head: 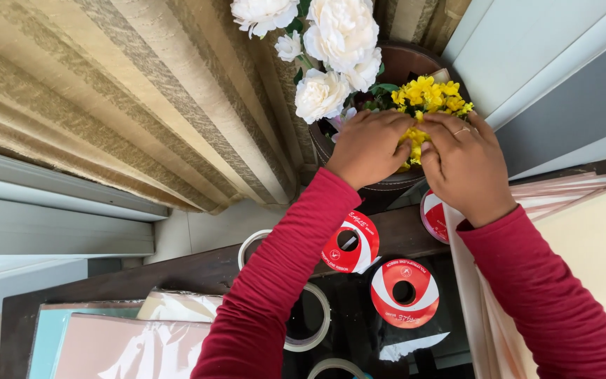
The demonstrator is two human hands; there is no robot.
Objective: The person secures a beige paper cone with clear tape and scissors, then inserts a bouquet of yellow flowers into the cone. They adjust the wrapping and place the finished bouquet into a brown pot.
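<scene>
Red long sleeves; ring on right hand [466, 167].

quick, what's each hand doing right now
left hand: closed on the yellow flowers
right hand: closed on the same yellow flowers

Pretty cramped up there: both hands, left hand [367, 146] and right hand [463, 163], are squeezing in at the dark round pot [387, 184], with white flowers [337, 42] crowding the far left and yellow flowers [426, 95] sitting right between them. Curtain [142, 98] is blocking the left, wall panel [548, 63] the right. Nearer, red ribbon spools [405, 293] and tape rings [310, 316] are cluttering the dark table [198, 270]; paper stacks [583, 238] are hogging the right.
</scene>
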